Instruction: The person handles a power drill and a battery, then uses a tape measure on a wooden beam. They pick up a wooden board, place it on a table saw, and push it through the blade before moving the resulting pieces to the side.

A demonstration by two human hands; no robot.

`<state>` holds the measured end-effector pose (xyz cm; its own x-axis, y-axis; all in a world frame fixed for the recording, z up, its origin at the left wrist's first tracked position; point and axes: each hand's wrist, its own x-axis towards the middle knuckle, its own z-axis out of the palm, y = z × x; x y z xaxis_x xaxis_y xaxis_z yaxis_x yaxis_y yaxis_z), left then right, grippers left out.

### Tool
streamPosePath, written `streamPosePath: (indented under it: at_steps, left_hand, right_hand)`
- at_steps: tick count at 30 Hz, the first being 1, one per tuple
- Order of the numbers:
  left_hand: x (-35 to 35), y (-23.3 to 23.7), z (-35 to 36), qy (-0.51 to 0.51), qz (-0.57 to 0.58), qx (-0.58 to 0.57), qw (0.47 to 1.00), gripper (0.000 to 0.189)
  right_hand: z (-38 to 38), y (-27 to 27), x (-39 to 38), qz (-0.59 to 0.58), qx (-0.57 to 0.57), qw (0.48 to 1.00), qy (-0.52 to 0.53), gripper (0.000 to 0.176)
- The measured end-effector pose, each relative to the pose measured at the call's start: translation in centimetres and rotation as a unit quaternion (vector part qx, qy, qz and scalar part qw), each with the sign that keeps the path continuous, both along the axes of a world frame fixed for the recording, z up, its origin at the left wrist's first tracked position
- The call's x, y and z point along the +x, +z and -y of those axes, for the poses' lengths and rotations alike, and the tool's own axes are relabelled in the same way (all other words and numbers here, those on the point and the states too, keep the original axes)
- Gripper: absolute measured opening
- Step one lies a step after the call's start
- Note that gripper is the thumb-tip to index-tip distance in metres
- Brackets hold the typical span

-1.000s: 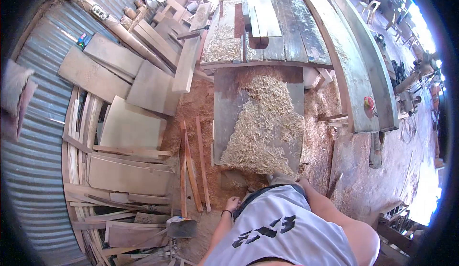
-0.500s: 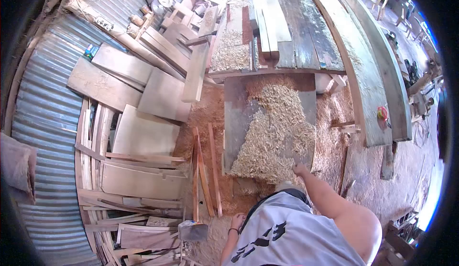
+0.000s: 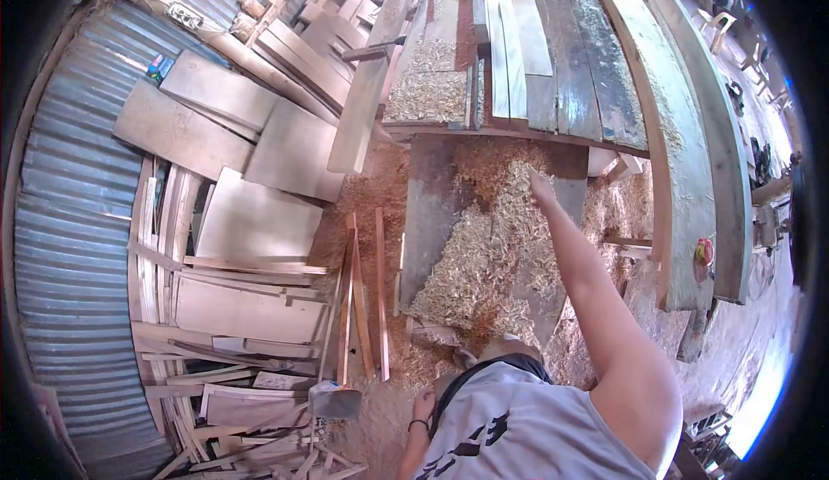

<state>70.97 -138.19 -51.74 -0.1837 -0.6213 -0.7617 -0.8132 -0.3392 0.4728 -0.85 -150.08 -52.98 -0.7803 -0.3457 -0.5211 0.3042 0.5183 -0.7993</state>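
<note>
Out ahead, my right hand point(image 3: 540, 192) reaches to the far right part of a heap of pale wood shavings point(image 3: 484, 251), fingers pointing forward at its edge. The shavings lie over a dark flat board point(image 3: 421, 212) on the ground. Down beside my thigh is my left hand point(image 3: 423, 406), a dark band on its wrist. Its fingers are partly hidden against my shorts point(image 3: 496, 366).
A plank workbench point(image 3: 553, 91) with shavings stands beyond the board. Two long thick timbers point(image 3: 682, 178) run along the right, one carrying a red round item point(image 3: 704, 251). Stacked boards point(image 3: 250, 230) and thin strips point(image 3: 363, 307) lie left, before a corrugated metal wall point(image 3: 65, 221).
My right hand has moved forward from the near right edge of the shavings to their far side. The heap's near right part is thinner, baring more board. My left hand stays by my thigh.
</note>
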Motion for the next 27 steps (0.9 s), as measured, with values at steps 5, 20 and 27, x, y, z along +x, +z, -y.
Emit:
streamPosePath:
  at_steps: [5,20,27]
  left_hand:
    - [-1.5,2.3,0.1,-0.014,-0.041,-0.021,0.999,0.023]
    - [-7.1,2.4,3.1,0.136,-0.089,0.103,0.981,0.028]
    - [-8.7,-0.5,3.7,0.063,-0.092,0.104,0.988,0.024]
  right_hand:
    - [4.8,13.9,-3.1,0.086,-0.071,0.993,-0.036,0.098]
    - [9.9,7.1,-6.2,-0.007,-0.235,0.971,-0.050,0.064]
    - [8.3,2.5,-4.7,-0.165,-0.184,0.968,0.038,0.057]
